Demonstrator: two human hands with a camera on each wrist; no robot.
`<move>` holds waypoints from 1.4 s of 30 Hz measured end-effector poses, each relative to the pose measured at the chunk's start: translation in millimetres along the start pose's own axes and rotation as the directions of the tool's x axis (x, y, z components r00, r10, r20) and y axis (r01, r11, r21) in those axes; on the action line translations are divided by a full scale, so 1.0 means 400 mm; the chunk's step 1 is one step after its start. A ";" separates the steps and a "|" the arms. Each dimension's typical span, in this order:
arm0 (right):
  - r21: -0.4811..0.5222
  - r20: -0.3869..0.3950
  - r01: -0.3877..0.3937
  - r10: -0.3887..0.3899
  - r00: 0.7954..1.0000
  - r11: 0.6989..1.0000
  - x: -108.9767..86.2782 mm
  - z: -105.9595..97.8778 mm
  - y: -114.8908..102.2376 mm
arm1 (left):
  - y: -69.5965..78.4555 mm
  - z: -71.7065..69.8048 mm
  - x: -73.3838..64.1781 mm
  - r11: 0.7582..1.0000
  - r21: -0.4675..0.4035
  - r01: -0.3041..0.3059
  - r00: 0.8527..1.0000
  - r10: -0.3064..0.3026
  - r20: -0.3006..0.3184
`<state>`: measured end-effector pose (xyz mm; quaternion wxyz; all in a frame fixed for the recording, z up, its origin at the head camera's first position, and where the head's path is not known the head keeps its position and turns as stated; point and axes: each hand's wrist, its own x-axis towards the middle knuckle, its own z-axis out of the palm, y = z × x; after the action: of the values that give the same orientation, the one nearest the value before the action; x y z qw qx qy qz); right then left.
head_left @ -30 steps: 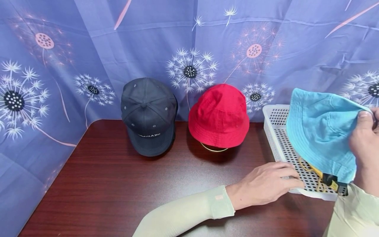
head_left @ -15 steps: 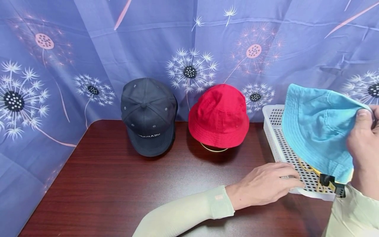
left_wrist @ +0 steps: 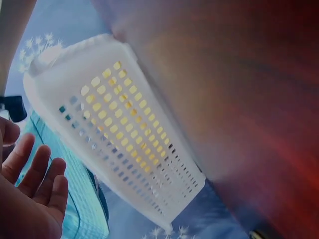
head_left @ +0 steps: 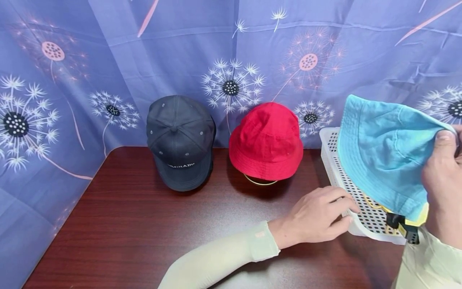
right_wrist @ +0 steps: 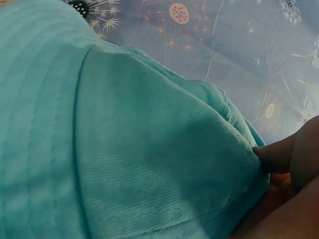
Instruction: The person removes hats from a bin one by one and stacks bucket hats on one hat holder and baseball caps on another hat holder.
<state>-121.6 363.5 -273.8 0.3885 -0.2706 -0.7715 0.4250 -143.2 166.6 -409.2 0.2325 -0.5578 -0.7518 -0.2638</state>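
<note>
"Drawing back from a white, perforated plastic basket point(head_left: 330, 165) on the right of the dark reddish-brown wooden table point(head_left: 144, 233), the person's left hand point(head_left: 317, 216) has changed most. Half a second ago its fingers lay over the near rim. Now they are spread and loosely bent, holding nothing, their tips close to the basket's near left side."

"Do they touch it?"

"I cannot tell for certain, but they are not gripping it."

"And the right hand?"

"The right hand point(head_left: 444, 178) pinches a sky-blue cloth bucket hat point(head_left: 390, 152), with a stitched brim, by the crown between thumb and fingers. The hat hangs tilted above the basket, a little higher and further left than a second ago."

"What does that mean for the work?"

"I judge that the hat is on its way out of the basket, and the left hand seems free to help with it."

"Has anything else moved?"

"Not noticeably. A navy fabric baseball cap point(head_left: 177, 136) with pale lettering and a red cloth bucket hat point(head_left: 265, 140) sit side by side, apart, towards the back of the table."
</note>
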 end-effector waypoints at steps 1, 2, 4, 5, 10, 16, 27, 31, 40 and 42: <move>0.013 -0.001 0.006 -0.006 1.000 1.000 -0.002 0.000 -0.001 | -0.003 -0.006 0.000 1.000 -0.006 0.014 1.000 -0.015 -0.009; 0.022 -0.005 0.015 -0.015 1.000 1.000 -0.004 0.001 -0.002 | -0.007 -0.012 0.000 0.999 -0.019 0.026 0.999 -0.027 -0.017; 0.053 0.001 0.010 -0.010 1.000 0.999 -0.007 0.000 -0.006 | -0.014 -0.023 -0.002 0.998 -0.039 0.046 0.998 -0.048 -0.034; 0.069 0.001 0.011 -0.012 1.000 0.998 -0.009 0.000 -0.008 | -0.019 -0.028 -0.003 0.997 -0.051 0.055 0.997 -0.057 -0.042; 0.162 -0.008 -0.005 0.007 1.000 0.987 -0.020 -0.003 -0.018 | -0.039 -0.050 -0.009 0.991 -0.095 0.093 0.991 -0.101 -0.084; 0.181 -0.027 -0.039 0.044 0.999 0.983 -0.041 -0.006 -0.028 | -0.055 -0.077 -0.012 0.981 -0.143 0.132 0.980 -0.150 -0.129; 0.404 0.020 0.014 -0.024 1.000 0.915 -0.066 0.003 -0.058 | -0.076 -0.112 -0.029 0.952 -0.238 0.194 0.950 -0.243 -0.195; 0.355 0.008 0.044 -0.050 0.999 0.934 -0.074 0.003 -0.068 | -0.087 -0.123 -0.040 0.946 -0.245 0.211 0.940 -0.265 -0.213; 0.533 0.037 -0.020 0.001 0.999 0.846 -0.103 0.003 -0.093 | -0.114 -0.137 -0.062 0.929 -0.276 0.246 0.914 -0.317 -0.254; 0.531 0.029 -0.002 -0.015 0.999 0.848 -0.108 0.004 -0.097 | -0.120 -0.141 -0.067 0.920 -0.295 0.258 0.907 -0.336 -0.253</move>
<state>-102.4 311.2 -256.8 0.4371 -0.1434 -0.6313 0.6244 -179.1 98.8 -390.7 0.2265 -0.4146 -0.7444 -0.4718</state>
